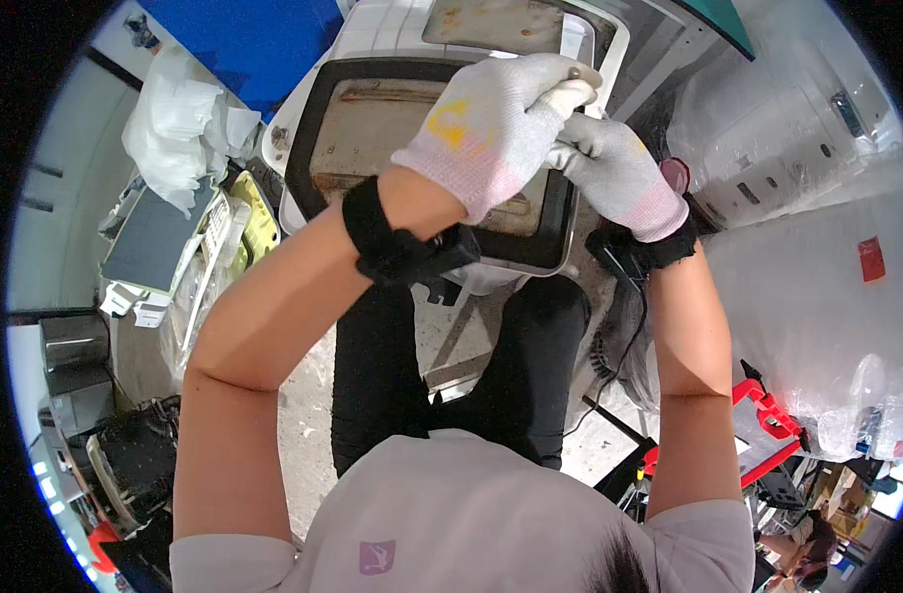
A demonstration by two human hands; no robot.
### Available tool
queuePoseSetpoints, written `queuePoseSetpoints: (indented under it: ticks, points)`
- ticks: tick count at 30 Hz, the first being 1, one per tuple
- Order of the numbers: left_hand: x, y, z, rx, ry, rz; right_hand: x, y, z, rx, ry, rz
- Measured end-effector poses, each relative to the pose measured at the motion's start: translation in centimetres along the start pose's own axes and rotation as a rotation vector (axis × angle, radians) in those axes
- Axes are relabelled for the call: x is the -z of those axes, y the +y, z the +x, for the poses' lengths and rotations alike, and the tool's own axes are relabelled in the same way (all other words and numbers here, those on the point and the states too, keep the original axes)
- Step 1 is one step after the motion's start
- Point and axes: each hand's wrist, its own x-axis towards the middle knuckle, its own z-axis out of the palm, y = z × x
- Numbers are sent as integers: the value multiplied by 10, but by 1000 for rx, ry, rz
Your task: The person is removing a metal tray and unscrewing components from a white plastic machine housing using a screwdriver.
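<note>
Both my hands wear white knit gloves with pink cuffs and meet above the right side of a white casing (273, 146). My left hand (491, 124) is closed, its fingers curled together near the casing's upper right; whatever it holds is hidden. Just below and to its right, my right hand (617, 173) is also closed, with its fingertips close to the left hand's fingers. What sits between them is too small to make out. Under the hands lies a stained metal panel (372, 128) with a thick black frame (306, 133) around it. A rust-spotted plate (496, 25) rests farther back.
White foam wrapping (179, 124) and stacked panels (160, 237) stand at the left. A blue surface (244, 44) is behind them. Plastic-wrapped white units (797, 296) fill the right side. A red-framed item (768, 425) and a black cable (614, 381) lie lower right.
</note>
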Motion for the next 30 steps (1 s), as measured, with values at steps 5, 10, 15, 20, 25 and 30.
queuePoseSetpoints:
  ticks: [5,10,15,20,25,30]
  points:
    - [-22,22,-2,323,235,-393,-7,-3,-6,-21,100,-43]
    - [-22,7,4,381,266,-773,-15,-13,-10,-76,166,-13]
    - [-10,1,28,469,17,-1089,-27,-9,-11,-67,300,-5]
    - [-11,2,24,581,-9,-997,-32,-12,-15,-125,354,73]
    - [-12,15,26,494,53,-669,-25,-1,-13,-131,288,135]
    - [-14,26,20,467,188,-1086,-14,-14,-12,-128,199,139]
